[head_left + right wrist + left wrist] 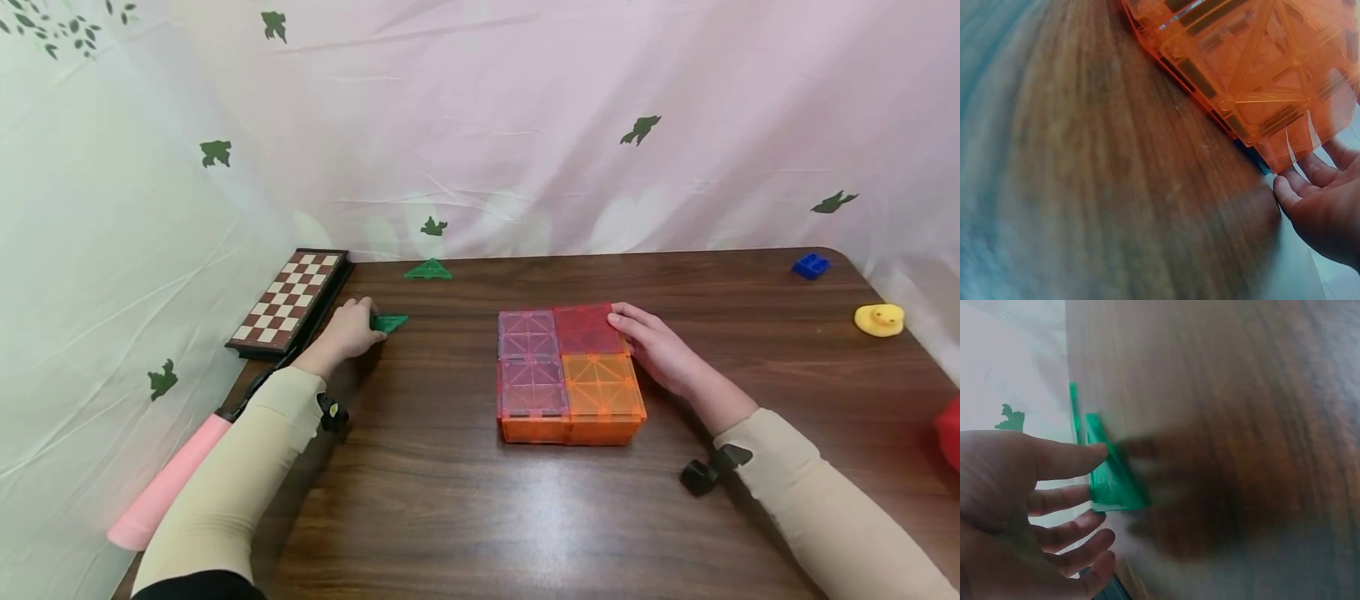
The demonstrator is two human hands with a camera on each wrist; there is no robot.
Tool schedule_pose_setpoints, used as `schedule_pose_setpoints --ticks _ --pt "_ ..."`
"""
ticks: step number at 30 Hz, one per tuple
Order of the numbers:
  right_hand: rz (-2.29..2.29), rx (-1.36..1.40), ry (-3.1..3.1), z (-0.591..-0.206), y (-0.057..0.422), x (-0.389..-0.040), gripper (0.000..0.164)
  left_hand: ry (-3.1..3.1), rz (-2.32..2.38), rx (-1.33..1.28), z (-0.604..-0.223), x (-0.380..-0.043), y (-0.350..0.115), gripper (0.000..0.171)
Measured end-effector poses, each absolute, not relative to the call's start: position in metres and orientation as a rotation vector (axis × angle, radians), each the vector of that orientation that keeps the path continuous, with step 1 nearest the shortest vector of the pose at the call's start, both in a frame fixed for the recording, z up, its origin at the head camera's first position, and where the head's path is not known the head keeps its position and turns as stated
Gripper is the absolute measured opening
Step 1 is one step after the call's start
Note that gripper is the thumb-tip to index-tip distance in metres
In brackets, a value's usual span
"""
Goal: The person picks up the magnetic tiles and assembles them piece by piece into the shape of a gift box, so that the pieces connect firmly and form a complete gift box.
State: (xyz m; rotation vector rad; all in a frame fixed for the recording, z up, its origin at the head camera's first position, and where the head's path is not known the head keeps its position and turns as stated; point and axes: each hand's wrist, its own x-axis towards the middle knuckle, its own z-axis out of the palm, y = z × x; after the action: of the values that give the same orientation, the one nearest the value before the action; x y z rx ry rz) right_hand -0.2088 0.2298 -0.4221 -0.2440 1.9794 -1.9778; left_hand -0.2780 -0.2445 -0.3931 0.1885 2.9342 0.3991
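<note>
My left hand (351,333) pinches a translucent green triangular tile (390,323) between thumb and finger, low over the table beside the chessboard. In the left wrist view the thumb lies across the tile (1113,484), with the other fingers loosely bent below. A second green triangular tile (429,269) sits at the table's back edge. Mid-table stands a low box of translucent tiles (573,429), with two purple squares (533,387), a red one (588,331) and an orange one (602,385) on top. My right hand (660,350) touches its back right corner, fingers partly behind an orange tile (1260,69).
A folded chessboard case (288,300) lies at the back left, with a pink cylinder (171,483) nearer me. A blue block (811,266), a yellow duck (879,319) and a red object (951,433) are along the right. A leaf-patterned curtain (480,125) hangs behind.
</note>
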Motion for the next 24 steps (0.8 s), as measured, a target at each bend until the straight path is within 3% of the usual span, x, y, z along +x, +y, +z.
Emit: schedule_pose_setpoints --ticks 10,24 --pt "-2.006 -0.268 1.959 -0.421 0.23 -0.208 0.031 2.99 0.66 0.336 -0.38 -0.274 -0.228 0.016" --pt "-2.006 -0.278 1.956 -0.422 0.23 -0.208 0.03 2.73 1.154 0.911 -0.326 -0.217 -0.125 0.018"
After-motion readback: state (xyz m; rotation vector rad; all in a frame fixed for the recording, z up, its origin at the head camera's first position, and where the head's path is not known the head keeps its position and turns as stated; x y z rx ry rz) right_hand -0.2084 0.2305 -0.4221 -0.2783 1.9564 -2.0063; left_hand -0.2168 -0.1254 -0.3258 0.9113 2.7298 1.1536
